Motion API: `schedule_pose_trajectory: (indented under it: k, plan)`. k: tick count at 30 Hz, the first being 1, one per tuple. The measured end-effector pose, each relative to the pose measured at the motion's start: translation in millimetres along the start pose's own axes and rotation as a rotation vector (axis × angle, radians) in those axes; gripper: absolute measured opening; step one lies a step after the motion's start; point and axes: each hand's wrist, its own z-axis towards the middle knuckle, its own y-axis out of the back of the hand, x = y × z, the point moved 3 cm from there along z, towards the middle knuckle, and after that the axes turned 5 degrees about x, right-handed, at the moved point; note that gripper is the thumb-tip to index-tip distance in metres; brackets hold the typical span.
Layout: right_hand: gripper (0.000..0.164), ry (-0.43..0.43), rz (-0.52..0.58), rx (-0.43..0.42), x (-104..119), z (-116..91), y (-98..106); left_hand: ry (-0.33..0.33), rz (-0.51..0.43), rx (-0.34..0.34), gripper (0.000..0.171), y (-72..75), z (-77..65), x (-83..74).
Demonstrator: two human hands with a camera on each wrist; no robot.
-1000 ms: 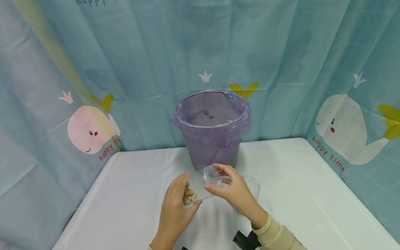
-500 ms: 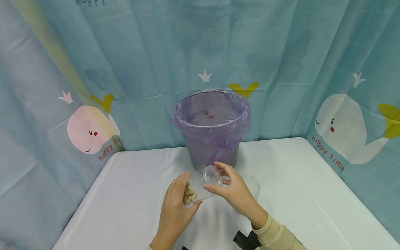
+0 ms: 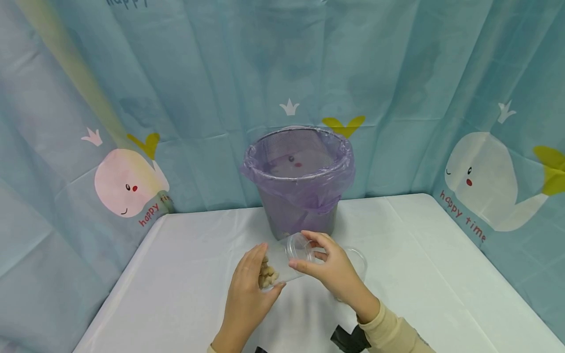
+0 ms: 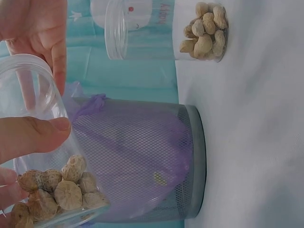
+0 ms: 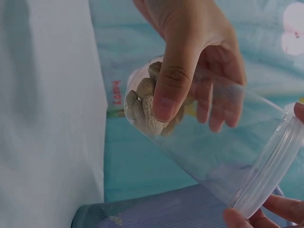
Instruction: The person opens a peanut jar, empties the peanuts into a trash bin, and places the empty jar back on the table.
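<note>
My left hand [image 3: 247, 294] grips the base end of a clear plastic jar [image 3: 280, 262], tilted with its mouth up toward the right. Peanuts [image 3: 267, 274] lie gathered at the jar's bottom, and the left thumb [image 5: 171, 90] presses on its wall in the right wrist view. Around the clear ribbed lid [image 5: 263, 175] at the mouth end, my right hand [image 3: 342, 274] curls its thumb and fingers. A second clear jar [image 4: 147, 42] with peanuts stands upright on the table in the left wrist view; the right hand partly hides it in the head view.
Behind the hands stands a mesh bin [image 3: 304, 215] lined with a purple bag. White cloth covers the table [image 3: 176, 274], and a blue printed curtain [image 3: 198, 98] hangs around its back and sides. A black strap-like piece [image 3: 350, 338] shows by the right sleeve.
The right hand's fingers have shifted slightly at the lid. The jar and left hand hold almost the same place.
</note>
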Motion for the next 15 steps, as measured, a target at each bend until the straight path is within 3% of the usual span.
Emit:
schedule_pose_trajectory:
  k: [8,15]
  plan:
    - [0.072,0.063,0.023,0.032,3,-1,0,-0.013,-0.032,0.002,0.105,6.1,1.1,4.8]
    - [0.071,0.085,0.040,-0.002,3,0,-1,0.031,-0.012,0.006,0.105,10.9,-0.5,12.8]
